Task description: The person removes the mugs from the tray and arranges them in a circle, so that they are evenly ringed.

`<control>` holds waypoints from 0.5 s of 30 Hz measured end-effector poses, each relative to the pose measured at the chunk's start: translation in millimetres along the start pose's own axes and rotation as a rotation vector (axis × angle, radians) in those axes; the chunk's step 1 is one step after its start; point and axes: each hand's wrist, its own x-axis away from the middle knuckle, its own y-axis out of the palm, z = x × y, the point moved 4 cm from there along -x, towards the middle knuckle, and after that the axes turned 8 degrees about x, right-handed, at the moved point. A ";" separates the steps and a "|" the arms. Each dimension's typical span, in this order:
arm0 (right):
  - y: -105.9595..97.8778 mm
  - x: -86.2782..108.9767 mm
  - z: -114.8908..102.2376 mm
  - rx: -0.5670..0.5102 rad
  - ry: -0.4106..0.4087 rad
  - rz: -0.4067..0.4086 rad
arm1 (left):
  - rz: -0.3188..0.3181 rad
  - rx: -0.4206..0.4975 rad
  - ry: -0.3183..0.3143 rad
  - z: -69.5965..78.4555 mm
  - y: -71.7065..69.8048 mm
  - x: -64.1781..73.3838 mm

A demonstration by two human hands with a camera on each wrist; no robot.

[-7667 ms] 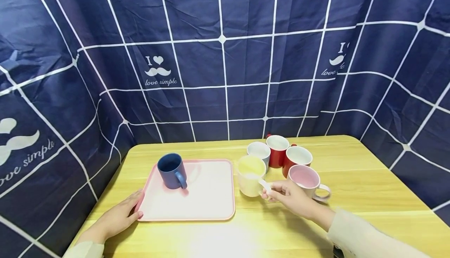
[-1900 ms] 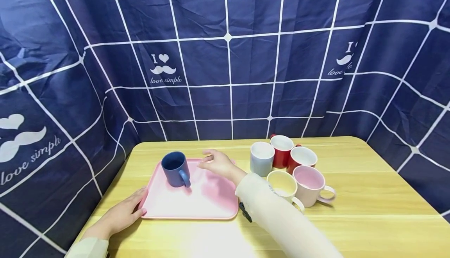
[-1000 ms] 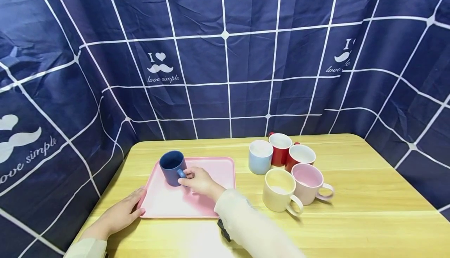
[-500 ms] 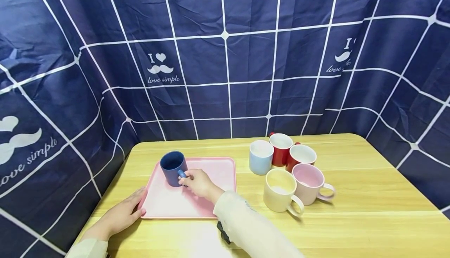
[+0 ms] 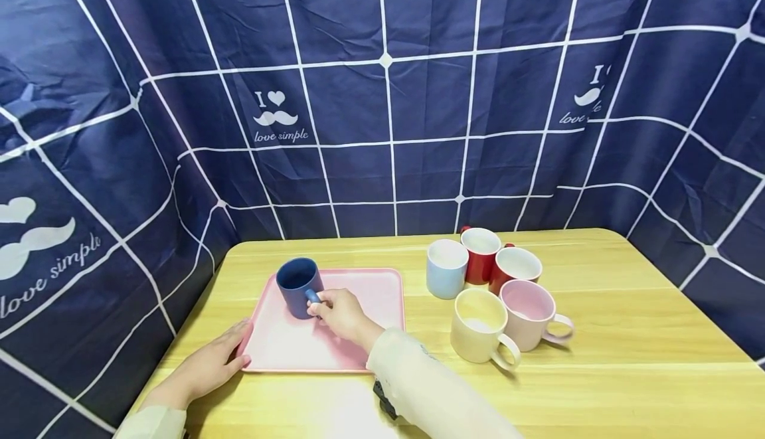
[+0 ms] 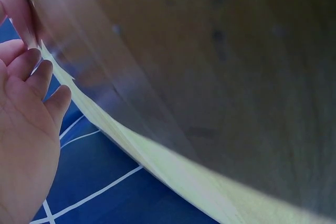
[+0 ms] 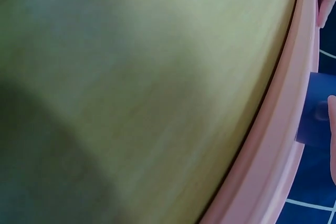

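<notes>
A dark blue mug [image 5: 291,296] stands upright at the back left of a pink tray [image 5: 373,293]. My right hand [image 5: 345,316] pinches its handle between thumb and fingers. In the right wrist view only the mug's side [image 7: 315,114] and a finger [image 7: 333,135] show at the right border, past the tray's rim. My left hand [image 5: 210,364] rests against the tray's left edge with extended fingers, its thumb by the near corner. The left wrist view shows that hand's palm [image 6: 26,135] and fingertips at the left.
Right of the tray several mugs stand close together on the wooden table [image 5: 627,352]: light blue [image 5: 446,276], two red with white insides [image 5: 478,267], pale yellow [image 5: 472,339] and pink [image 5: 526,326]. A dark blue checked curtain [image 5: 418,107] surrounds the table's back and sides.
My right hand set the yellow mug beside the pink one and let it go. It then moved left over the tray and took the blue mug's handle. The left hand stayed.
</notes>
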 end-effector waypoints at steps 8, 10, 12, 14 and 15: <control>-7.2 4.6 3.1 -0.045 -0.032 0.067 | 0.002 -0.003 0.010 0.3 0.7 -1.0; -10.1 5.9 2.3 -0.035 -0.053 0.102 | 0.001 -0.006 0.009 0.1 0.9 -0.6; -13.2 7.6 0.9 -0.021 -0.076 0.144 | 0.001 -0.009 0.008 0.2 0.7 -0.3; -16.4 10.5 -0.5 0.003 -0.091 0.187 | 0.001 -0.010 0.005 0.7 0.5 -0.3; -17.9 12.3 -1.3 0.017 -0.099 0.208 | 0.002 -0.009 0.004 0.9 0.4 -0.2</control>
